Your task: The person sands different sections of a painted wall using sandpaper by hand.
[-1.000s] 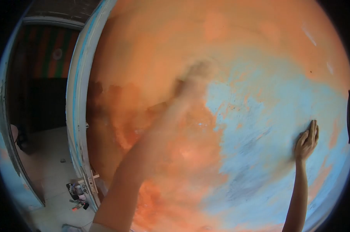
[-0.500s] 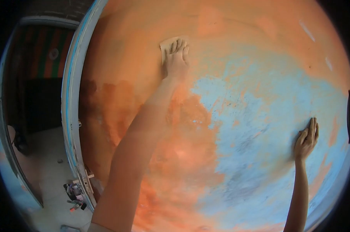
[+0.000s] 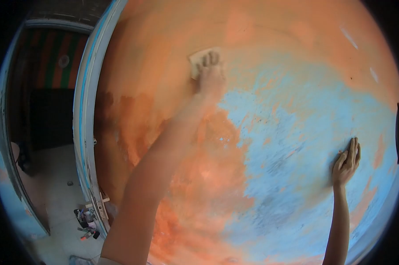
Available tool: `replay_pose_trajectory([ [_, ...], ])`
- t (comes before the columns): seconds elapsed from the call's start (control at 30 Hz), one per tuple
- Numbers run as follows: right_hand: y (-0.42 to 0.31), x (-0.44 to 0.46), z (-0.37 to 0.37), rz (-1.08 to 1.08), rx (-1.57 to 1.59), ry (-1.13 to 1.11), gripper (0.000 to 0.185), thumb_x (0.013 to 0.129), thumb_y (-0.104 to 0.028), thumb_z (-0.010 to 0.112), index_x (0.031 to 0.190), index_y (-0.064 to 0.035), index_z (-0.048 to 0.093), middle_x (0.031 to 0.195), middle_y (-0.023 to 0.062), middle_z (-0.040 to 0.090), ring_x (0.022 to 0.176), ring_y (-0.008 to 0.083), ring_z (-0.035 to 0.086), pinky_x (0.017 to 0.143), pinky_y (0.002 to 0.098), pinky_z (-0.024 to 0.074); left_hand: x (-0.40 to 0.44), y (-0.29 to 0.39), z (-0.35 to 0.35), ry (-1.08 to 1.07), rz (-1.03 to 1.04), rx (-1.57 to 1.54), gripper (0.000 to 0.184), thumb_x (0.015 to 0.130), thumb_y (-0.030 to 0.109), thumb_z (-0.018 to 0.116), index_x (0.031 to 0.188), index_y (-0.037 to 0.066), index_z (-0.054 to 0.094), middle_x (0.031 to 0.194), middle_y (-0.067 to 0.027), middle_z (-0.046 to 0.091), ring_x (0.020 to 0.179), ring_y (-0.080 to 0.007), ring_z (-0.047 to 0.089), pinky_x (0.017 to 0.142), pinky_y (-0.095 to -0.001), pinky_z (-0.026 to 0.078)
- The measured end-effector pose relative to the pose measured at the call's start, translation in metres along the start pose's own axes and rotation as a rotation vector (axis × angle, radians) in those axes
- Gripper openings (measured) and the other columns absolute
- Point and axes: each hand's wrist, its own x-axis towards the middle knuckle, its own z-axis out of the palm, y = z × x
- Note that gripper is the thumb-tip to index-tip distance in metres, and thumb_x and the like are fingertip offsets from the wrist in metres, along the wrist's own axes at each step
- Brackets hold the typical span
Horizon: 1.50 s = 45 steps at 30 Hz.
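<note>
Sheet [image 3: 196, 58] of thin pale stuff, square-cornered, under the left hand [image 3: 212, 78] on a smeary orange-and-blue wall [image 3: 204, 176], fingers too blurred to tell if they're pinching; right hand [image 3: 347, 164] rests on blue, fingers mostly together, pale floor [image 3: 65, 201] past the door frame [image 3: 85, 97]

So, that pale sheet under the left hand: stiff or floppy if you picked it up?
Probably bendable rather than rigid: the pale sheet looks thin beneath the left hand. It's likely light too, being small and paper-like. With that flat shape, it would probably slide rather than roll if pushed, though blur hides its texture.
</note>
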Motion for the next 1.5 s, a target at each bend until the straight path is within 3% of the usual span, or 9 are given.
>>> replay_pose_trajectory([
  [0.17,-0.008,0.004,-0.012,0.01,-0.052,-0.045,0.047,0.093,-0.01,0.039,0.138,0.0013,0.05,0.142,0.016,0.051,0.133,0.0395,0.043,0.107,0.0469,0.0374,-0.094,0.106,-0.008,-0.262,0.726,-0.582,0.052,0.088,0.005,0.045,0.14,0.002,0.046,0.145,-0.0197,0.046,0.136,-0.0348,0.041,0.116,-0.0515,0.026],
  [0.43,-0.008,0.004,-0.003,-0.011,0.067,-0.004,0.043,0.097,-0.008,0.039,0.138,-0.0017,0.052,0.143,0.0113,0.051,0.136,0.0331,0.04,0.11,0.0436,0.0345,0.008,0.033,0.004,0.031,-0.073,-0.332,0.052,0.093,0.023,0.049,0.141,0.005,0.047,0.147,-0.0171,0.045,0.139,-0.0312,0.039,0.119,-0.0458,0.022],
  [0.5,-0.012,0.007,-0.007,0.001,0.039,-0.029,0.043,0.098,-0.009,0.039,0.137,-0.0017,0.052,0.143,0.0114,0.051,0.135,0.0335,0.041,0.11,0.0435,0.0354,-0.019,0.062,0.009,0.007,0.164,0.189,0.054,0.091,0.023,0.049,0.142,0.006,0.046,0.148,-0.0172,0.043,0.139,-0.0336,0.037,0.119,-0.0447,0.021],
  [0.67,0.002,0.005,-0.002,-0.021,0.006,-0.024,0.045,0.094,-0.008,0.041,0.138,-0.0006,0.051,0.142,0.0151,0.052,0.134,0.0381,0.042,0.107,0.0457,0.038,-0.025,0.092,0.014,-0.151,0.817,-0.314,0.046,0.086,0.013,0.049,0.131,0.006,0.053,0.13,-0.0177,0.055,0.126,-0.0343,0.05,0.11,-0.0588,0.031],
  [0.9,-0.014,0.006,-0.014,-0.013,-0.004,-0.029,0.047,0.092,-0.007,0.041,0.138,-0.0009,0.051,0.142,0.0155,0.051,0.134,0.0381,0.043,0.108,0.0469,0.0368,0.012,0.031,0.009,-0.064,-0.09,0.051,0.054,0.094,0.018,0.041,0.147,0.007,0.04,0.153,-0.0175,0.036,0.137,-0.0397,0.036,0.117,-0.0537,0.017],
  [1.1,-0.009,0.004,-0.01,-0.049,0.014,-0.002,0.046,0.091,-0.007,0.043,0.134,0.0004,0.054,0.139,0.0162,0.054,0.134,0.0385,0.043,0.106,0.0476,0.0377,-0.056,0.107,0.007,-0.088,0.837,-0.364,0.051,0.09,0.019,0.052,0.139,0.007,0.047,0.141,-0.0182,0.049,0.129,-0.0343,0.047,0.109,-0.0563,0.032],
  [1.2,-0.021,0.004,-0.018,-0.016,0.007,-0.009,0.046,0.089,-0.005,0.044,0.134,-0.0004,0.055,0.139,0.0156,0.055,0.132,0.0378,0.045,0.106,0.0467,0.0378,0.021,0.007,-0.006,-0.365,0.021,-0.46,0.052,0.09,0.022,0.052,0.138,0.005,0.049,0.147,-0.0167,0.044,0.13,-0.031,0.045,0.108,-0.0559,0.032],
  [1.33,-0.018,0.017,-0.01,0.006,-0.024,-0.001,0.047,0.089,-0.003,0.044,0.135,-0.0016,0.055,0.139,0.0144,0.055,0.133,0.0364,0.045,0.106,0.046,0.0372,0.032,-0.008,0.02,-0.143,0.048,0.44,0.055,0.088,0.023,0.05,0.138,-0.001,0.049,0.151,-0.0193,0.037,0.134,-0.0401,0.039,0.108,-0.0619,0.029],
  [1.5,-0.024,0.013,-0.012,0.025,-0.04,-0.026,0.046,0.09,-0.004,0.043,0.134,-0.0006,0.055,0.139,0.0152,0.055,0.133,0.0372,0.045,0.106,0.0463,0.0369,-0.062,0.147,-0.007,-0.31,0.734,-0.501,0.058,0.088,0.012,0.053,0.145,0.011,0.041,0.15,-0.0172,0.039,0.136,-0.0379,0.038,0.114,-0.0554,0.025],
])
